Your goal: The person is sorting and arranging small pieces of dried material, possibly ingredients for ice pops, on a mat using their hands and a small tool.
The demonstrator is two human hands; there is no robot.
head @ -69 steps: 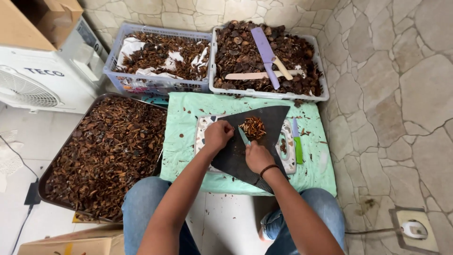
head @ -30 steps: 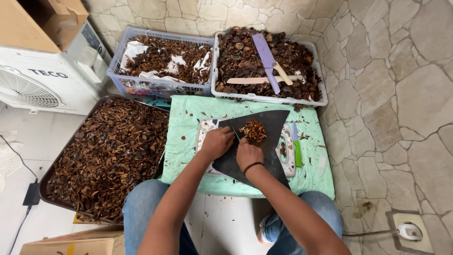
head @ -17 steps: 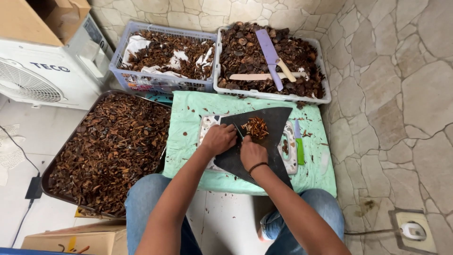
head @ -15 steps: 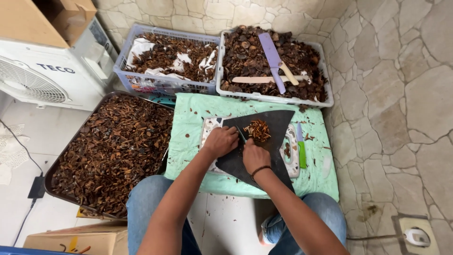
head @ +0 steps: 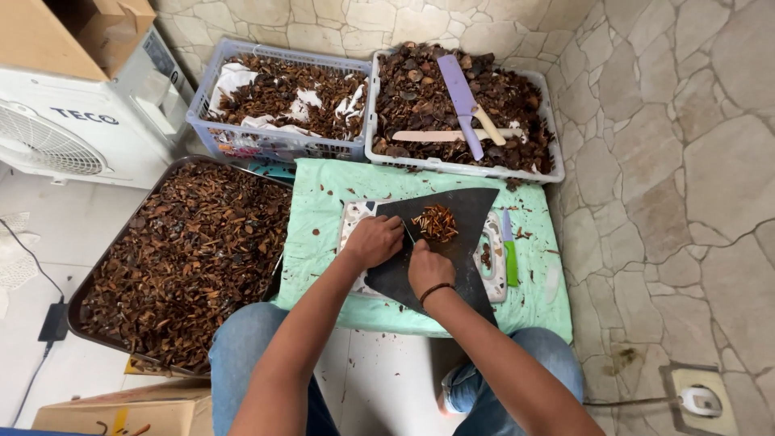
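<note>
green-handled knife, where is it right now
In the head view the green-handled knife lies on the mint cloth, just right of the dark mat, beyond the right hand.

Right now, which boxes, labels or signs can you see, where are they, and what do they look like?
Cardboard box: top left, on the white unit; brown, flaps open.
Logo label: white fan unit's front; dark lettering.
Cardboard box: bottom left, on the floor; tan, yellow mark.
No screens.
</note>
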